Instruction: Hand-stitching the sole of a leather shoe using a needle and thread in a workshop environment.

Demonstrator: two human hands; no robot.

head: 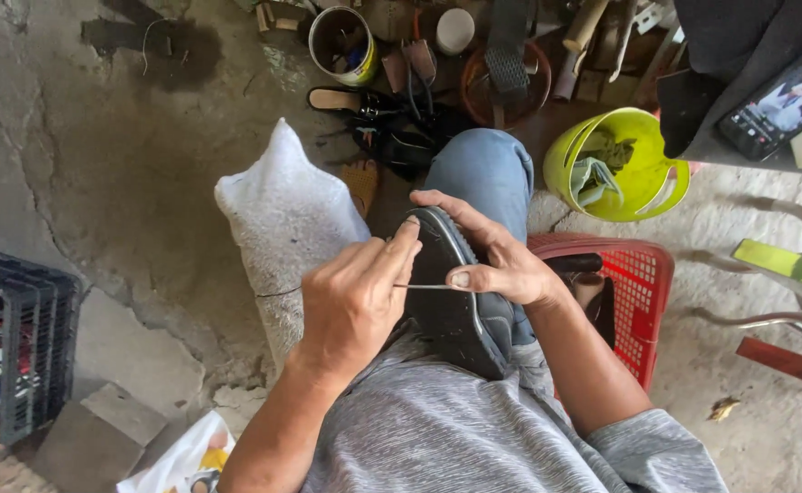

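Observation:
A dark shoe [456,301] lies sole-up on my lap, toe pointing away from me. My left hand [357,297] presses against the sole's left edge, fingers bunched near the toe. My right hand [497,260] wraps over the shoe's right side, thumb and finger pinching a thin metal needle [422,287] that runs sideways across the sole toward my left hand. A thread [277,293] trails left from under my left hand over the white sack.
A white sack [282,219] stands by my left knee. A red plastic basket [638,292] sits at my right, a yellow-green bucket [643,183] beyond it. A black crate [26,338] is at the left. Tins, sandals and tools crowd the far floor; a phone [784,96] lies at top right.

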